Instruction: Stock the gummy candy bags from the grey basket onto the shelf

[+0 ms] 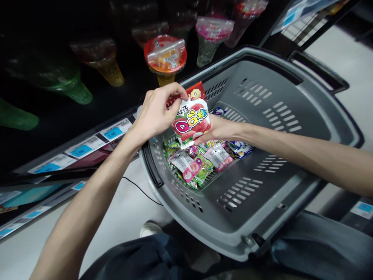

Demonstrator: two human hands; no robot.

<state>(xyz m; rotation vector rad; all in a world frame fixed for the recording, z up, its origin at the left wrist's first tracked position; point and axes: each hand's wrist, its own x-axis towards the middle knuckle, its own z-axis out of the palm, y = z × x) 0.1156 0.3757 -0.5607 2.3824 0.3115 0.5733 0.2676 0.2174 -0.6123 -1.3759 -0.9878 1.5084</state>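
Note:
A red and white bag of gummy candy (192, 124), printed with QQ and lychees, is held upright over the grey shopping basket (279, 144). My left hand (160, 111) pinches its upper left side between thumb and fingers. From the right, my right hand (217, 129) grips its lower right edge; most of those fingers are hidden behind the bag. Below, several small candy bags (204, 167) in green, pink, white and blue lie loose at the left end of the basket.
A dark shelf (128, 93) on the left carries clear cups with coloured contents, among them a red-lidded cup (166, 54) and a pink-lidded one (214, 29). Price tags (113, 132) line its edge. A shoe (150, 228) stands on the pale floor beside the basket.

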